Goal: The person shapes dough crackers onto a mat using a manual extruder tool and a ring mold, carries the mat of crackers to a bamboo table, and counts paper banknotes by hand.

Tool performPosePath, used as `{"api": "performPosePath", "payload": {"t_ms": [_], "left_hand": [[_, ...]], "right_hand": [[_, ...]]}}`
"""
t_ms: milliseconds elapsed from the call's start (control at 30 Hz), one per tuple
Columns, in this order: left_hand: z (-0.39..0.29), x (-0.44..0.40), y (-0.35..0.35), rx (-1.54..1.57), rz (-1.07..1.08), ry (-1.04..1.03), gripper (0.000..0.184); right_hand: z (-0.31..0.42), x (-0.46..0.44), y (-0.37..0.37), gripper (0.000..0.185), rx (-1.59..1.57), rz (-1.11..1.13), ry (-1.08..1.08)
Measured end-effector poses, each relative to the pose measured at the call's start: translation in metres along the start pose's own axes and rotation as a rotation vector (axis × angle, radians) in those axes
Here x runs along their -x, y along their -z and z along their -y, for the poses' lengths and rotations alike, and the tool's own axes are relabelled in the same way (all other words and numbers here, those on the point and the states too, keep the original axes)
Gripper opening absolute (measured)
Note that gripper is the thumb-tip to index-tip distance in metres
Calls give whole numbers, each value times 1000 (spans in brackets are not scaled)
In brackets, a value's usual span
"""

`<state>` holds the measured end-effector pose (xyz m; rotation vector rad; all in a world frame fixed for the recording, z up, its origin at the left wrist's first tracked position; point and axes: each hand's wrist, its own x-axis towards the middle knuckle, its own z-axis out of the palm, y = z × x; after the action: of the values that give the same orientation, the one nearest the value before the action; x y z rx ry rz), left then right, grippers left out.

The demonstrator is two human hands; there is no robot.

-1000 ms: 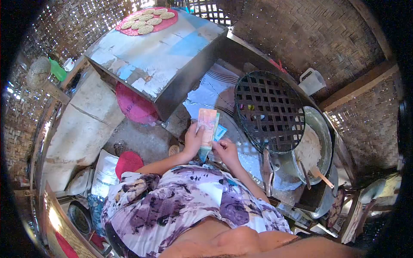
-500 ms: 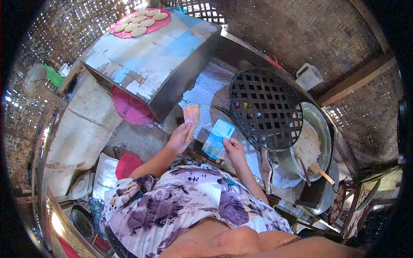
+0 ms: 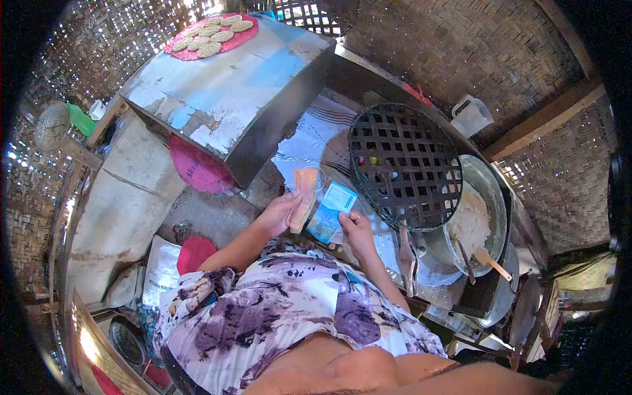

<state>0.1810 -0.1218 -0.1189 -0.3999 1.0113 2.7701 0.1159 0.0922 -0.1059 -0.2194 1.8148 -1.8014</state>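
Note:
In front of my body, my left hand (image 3: pixel 280 214) pinches orange-pink banknotes (image 3: pixel 305 192) held upright, with a greenish edge showing low down. Just to the right, my right hand (image 3: pixel 357 232) grips a blue banknote (image 3: pixel 333 212) marked 50000 between thumb and fingers. The two lots of money are close together but apart. Beneath them lies a white patterned cloth (image 3: pixel 300 146), and a clear round rim shows behind the notes.
A woven round tray (image 3: pixel 406 168) leans beside a large basin (image 3: pixel 475 217) of pale flour-like stuff at right. A box-like table (image 3: pixel 217 82) bears a pink disc with several pale rounds. A clear jug (image 3: pixel 472 116) stands at upper right.
The notes, together a second ago, are now split between my hands. Since half a second ago, my left hand's notes have shifted right, closer to the blue one, and stand more upright.

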Motion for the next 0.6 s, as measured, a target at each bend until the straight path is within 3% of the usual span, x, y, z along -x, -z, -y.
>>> {"api": "performPosePath", "payload": {"t_ms": [200, 600], "left_hand": [[4, -3, -8, -97, 117, 44, 32], [20, -14, -12, -216, 28, 17, 26]], "right_hand": [[7, 1, -10, 17, -6, -1, -16], [-7, -9, -6, 22, 63, -2, -54]]}}
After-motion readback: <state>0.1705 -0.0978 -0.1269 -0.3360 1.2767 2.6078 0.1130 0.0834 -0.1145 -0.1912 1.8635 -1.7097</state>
